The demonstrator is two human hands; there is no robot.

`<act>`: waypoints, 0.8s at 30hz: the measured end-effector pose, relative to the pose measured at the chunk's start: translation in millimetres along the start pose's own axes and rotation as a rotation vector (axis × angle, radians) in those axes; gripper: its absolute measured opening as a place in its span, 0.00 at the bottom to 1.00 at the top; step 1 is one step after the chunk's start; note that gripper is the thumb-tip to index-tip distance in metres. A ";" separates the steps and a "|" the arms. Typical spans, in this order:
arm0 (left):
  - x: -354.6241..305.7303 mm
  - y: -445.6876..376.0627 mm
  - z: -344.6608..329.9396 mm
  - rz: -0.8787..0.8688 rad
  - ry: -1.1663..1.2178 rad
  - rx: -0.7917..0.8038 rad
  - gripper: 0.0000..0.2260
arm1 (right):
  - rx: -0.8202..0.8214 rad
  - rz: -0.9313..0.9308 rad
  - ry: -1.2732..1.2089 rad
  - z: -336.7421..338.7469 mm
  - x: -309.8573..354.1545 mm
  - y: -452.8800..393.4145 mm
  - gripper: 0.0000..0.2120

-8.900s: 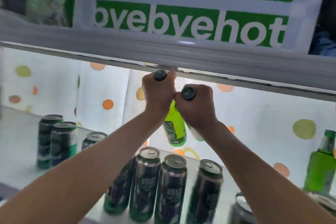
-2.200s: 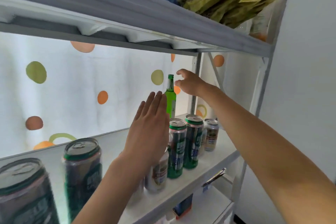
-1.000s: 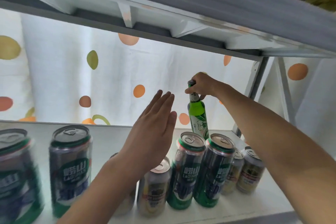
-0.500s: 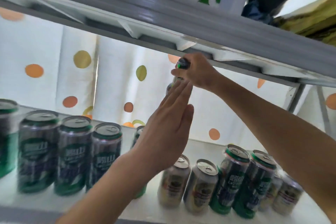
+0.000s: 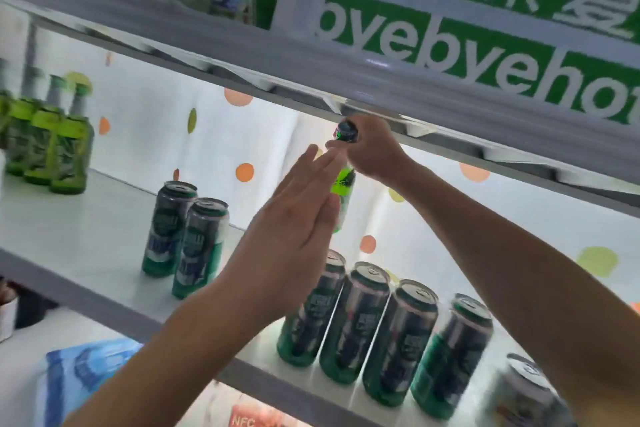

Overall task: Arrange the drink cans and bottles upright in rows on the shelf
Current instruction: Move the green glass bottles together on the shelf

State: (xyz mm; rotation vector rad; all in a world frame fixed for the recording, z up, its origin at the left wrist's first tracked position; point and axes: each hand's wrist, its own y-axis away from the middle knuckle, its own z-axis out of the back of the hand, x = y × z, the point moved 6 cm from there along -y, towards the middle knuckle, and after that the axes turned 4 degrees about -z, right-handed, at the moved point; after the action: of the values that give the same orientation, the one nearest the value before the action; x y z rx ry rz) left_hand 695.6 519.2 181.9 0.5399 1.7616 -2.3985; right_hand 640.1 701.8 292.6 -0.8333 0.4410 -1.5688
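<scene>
Right hand (image 5: 372,152) gripping, seemingly, bottle (image 5: 343,191) neck

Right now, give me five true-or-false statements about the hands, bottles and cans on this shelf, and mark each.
1. The right hand grips a green bottle by its neck. True.
2. The left hand is clenched round a can. False: its fingers are straight and hold nothing.
3. Green bottles stand at the shelf's far left. True.
4. The dark cans below the hands lie on their sides. False: they stand upright.
5. The held bottle has no cap. False: a dark cap is on.
</scene>
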 end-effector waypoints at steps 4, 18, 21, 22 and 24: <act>49.0 19.9 67.8 0.068 -0.104 -0.036 0.23 | 0.001 0.027 -0.040 -54.4 59.2 -27.1 0.11; 217.8 80.7 256.7 0.247 -0.339 -0.089 0.22 | 0.039 0.069 -0.104 -236.7 220.5 -127.4 0.09; 256.0 88.3 280.2 0.288 -0.363 -0.074 0.19 | 0.064 0.028 -0.130 -279.2 234.9 -153.6 0.15; 269.1 89.5 288.4 0.296 -0.385 -0.066 0.19 | 0.082 0.010 -0.132 -295.3 238.5 -163.2 0.18; 293.9 90.6 301.7 0.280 -0.432 -0.024 0.20 | 0.119 -0.037 -0.138 -326.0 238.7 -183.4 0.19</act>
State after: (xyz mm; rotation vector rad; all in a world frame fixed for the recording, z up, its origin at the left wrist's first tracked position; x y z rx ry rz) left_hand 384.9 240.2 76.0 0.2213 1.4249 -2.1012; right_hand 278.6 446.1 265.1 -0.8555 0.2313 -1.5447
